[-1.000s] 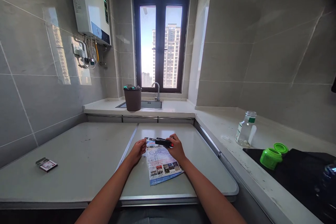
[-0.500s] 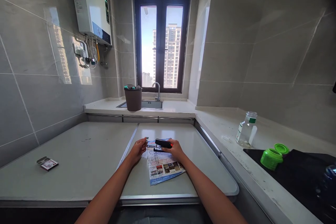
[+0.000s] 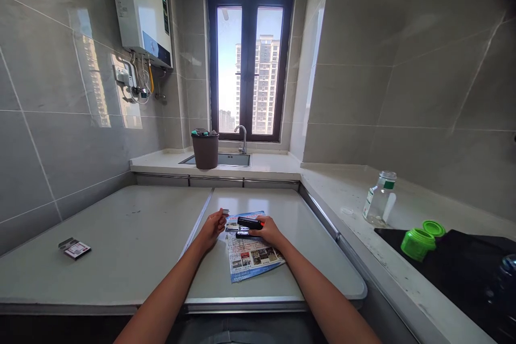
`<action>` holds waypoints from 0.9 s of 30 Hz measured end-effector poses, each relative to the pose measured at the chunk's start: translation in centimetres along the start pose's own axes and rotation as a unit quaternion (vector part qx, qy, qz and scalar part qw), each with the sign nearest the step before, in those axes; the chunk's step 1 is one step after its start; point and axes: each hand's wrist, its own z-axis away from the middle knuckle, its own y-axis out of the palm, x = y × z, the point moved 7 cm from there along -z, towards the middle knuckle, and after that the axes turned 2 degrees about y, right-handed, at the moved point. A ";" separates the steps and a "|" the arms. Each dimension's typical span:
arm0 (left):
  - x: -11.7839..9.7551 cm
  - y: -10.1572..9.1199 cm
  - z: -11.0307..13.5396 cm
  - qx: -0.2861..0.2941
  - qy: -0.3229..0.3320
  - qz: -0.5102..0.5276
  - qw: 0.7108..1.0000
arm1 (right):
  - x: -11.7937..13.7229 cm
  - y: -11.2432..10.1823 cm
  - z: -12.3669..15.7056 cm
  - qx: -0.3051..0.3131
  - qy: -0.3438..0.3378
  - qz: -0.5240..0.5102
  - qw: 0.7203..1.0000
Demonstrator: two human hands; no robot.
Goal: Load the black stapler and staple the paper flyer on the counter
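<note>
My right hand [image 3: 269,230] grips a black stapler [image 3: 250,222] with a red mark near its hinge. The stapler's top is lifted away from its base, and a silvery part shows between them at the left. My left hand [image 3: 214,227] pinches a small silvery strip of staples [image 3: 226,211] just left of the stapler's front end. Under the stapler and my right hand lies a printed leaflet [image 3: 252,258] with blue edges and small photos. A small open box [image 3: 75,248] with a white and dark label rests far to the left.
The pale table [image 3: 133,258] has a metal edge and a seam. Behind it, a brown bin [image 3: 205,151] stands by the sink [image 3: 234,160]. On the right-hand counter are a glass bottle [image 3: 379,201], an open green jar [image 3: 417,244] and a dark panel [image 3: 455,274].
The strip in my left hand has turned slightly and shows more plainly beyond the fingertips. My right hand keeps hold of the opened stapler, its front end a touch lower. The view has shifted slightly.
</note>
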 end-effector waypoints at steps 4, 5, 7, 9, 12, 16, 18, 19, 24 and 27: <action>-0.2 0.3 0.1 0.010 -0.003 0.003 1.000 | -0.2 0.2 -0.1 0.014 0.016 -0.020 1.000; -0.3 0.3 0.2 0.011 -0.003 0.002 1.000 | -0.3 0.2 -0.1 0.018 0.020 -0.026 0.999; -0.4 0.5 0.3 0.011 -0.002 0.000 1.000 | -0.4 0.4 -0.1 0.026 0.028 -0.037 0.999; -0.5 0.5 0.4 0.012 0.000 -0.004 1.000 | -0.4 0.5 0.0 0.036 0.038 -0.047 0.998; -0.5 0.7 0.5 0.015 0.001 -0.011 1.000 | -0.4 0.7 0.2 0.050 0.053 -0.056 0.996; -0.4 0.8 0.5 0.030 0.003 -0.019 0.999 | -0.2 0.8 0.4 0.069 0.065 -0.054 0.994; -0.4 0.8 0.5 0.040 0.003 -0.023 0.999 | 0.0 0.8 0.4 0.079 0.068 -0.043 0.994; -0.4 0.9 0.6 0.045 0.003 -0.023 0.999 | 0.0 0.8 0.4 0.083 0.070 -0.036 0.993; -0.2 1.6 1.1 0.086 -0.011 -0.024 0.996 | 0.1 1.0 0.4 0.098 0.078 0.002 0.992; -0.2 2.2 1.5 0.119 -0.024 -0.019 0.992 | 0.2 1.1 0.6 0.111 0.081 0.020 0.990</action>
